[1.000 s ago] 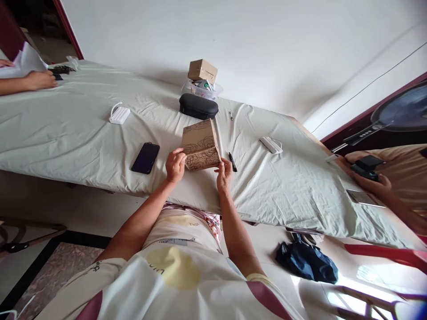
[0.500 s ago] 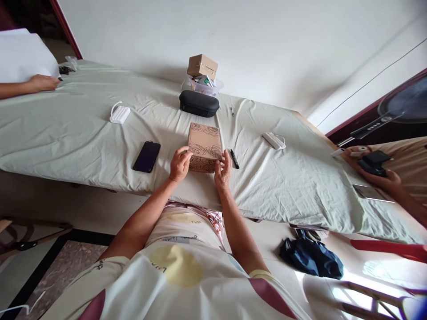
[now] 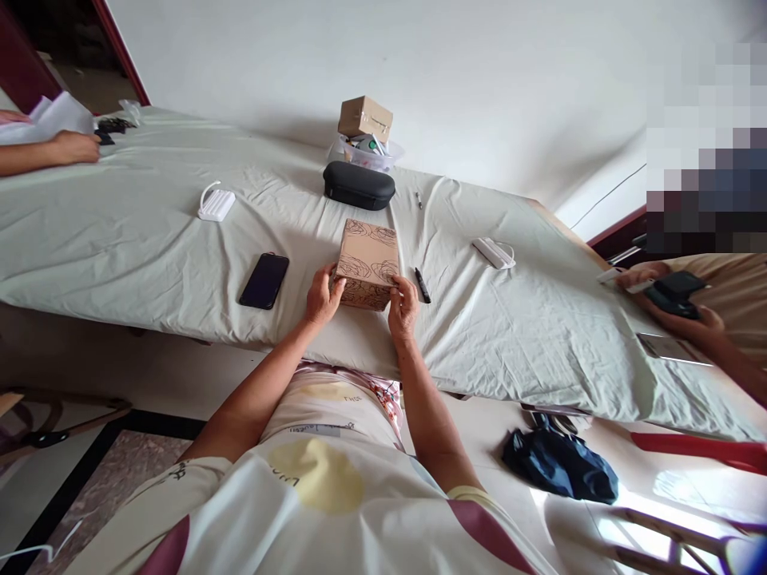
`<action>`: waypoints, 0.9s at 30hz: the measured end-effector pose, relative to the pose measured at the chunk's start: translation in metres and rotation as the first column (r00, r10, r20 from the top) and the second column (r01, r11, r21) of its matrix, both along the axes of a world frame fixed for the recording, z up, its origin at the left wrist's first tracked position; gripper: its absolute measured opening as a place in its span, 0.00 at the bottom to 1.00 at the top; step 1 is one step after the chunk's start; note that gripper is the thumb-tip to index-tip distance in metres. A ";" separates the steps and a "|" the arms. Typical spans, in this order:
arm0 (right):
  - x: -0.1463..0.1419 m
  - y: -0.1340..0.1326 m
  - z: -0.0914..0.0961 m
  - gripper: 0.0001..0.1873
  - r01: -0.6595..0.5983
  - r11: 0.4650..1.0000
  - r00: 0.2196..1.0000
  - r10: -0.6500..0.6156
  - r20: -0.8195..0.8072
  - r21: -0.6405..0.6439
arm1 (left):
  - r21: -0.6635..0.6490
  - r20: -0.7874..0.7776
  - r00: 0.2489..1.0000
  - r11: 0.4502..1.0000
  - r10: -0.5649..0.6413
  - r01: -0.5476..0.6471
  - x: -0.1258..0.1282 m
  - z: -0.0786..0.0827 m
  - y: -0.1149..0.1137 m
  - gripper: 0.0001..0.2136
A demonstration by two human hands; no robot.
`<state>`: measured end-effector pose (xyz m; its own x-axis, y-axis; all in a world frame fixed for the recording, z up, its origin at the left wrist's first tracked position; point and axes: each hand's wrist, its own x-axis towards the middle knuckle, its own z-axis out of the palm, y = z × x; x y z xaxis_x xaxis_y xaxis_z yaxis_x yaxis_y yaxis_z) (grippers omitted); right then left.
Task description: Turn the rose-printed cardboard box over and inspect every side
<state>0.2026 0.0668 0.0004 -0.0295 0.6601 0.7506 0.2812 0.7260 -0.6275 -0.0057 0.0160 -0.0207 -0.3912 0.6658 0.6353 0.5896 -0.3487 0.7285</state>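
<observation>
A brown cardboard box (image 3: 368,260) with line drawings of roses lies flat on the cloth-covered table (image 3: 137,231) right in front of me. My left hand (image 3: 321,295) grips its near left corner, fingers curled on the edge. My right hand (image 3: 403,303) holds the near right corner in the same way. A black pen (image 3: 421,285) lies just right of the box, close to my right hand. A black phone (image 3: 264,280) rests face up to the left of my left hand.
Behind the box are a black zip case (image 3: 358,185), a clear tub (image 3: 367,155) and a small plain carton (image 3: 365,119) on top. White chargers (image 3: 216,203) (image 3: 494,252) lie on either side. Other people's hands are at far left (image 3: 75,146) and right (image 3: 683,307).
The box was tilted up on its near edge a second ago; it has been laid flat on the cloth. Both my hands have closed on its near corners.
</observation>
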 end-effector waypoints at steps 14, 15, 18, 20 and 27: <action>0.002 -0.005 0.000 0.24 0.025 0.999 0.996 -0.022 0.087 -0.042 | -0.079 0.033 0.995 0.992 -0.096 0.098 -0.002 0.005 -0.006 0.29; 0.002 -0.006 -0.001 0.25 0.055 0.998 0.993 -0.054 0.107 -0.009 | -0.072 0.017 0.995 0.993 -0.097 0.098 -0.001 0.005 -0.007 0.30; 0.000 -0.009 -0.002 0.29 0.156 0.982 0.975 -0.170 0.141 0.105 | -0.035 -0.035 0.995 0.995 -0.091 0.090 0.002 0.005 -0.008 0.37; -0.002 -0.011 -0.002 0.31 0.199 0.969 0.963 -0.222 0.156 0.149 | -0.018 -0.066 0.996 0.998 -0.060 0.059 0.006 0.004 -0.009 0.42; -0.007 -0.015 -0.002 0.32 0.262 0.950 0.941 -0.290 0.174 0.168 | -0.115 -0.075 0.995 0.991 0.066 -0.074 0.018 0.003 -0.008 0.49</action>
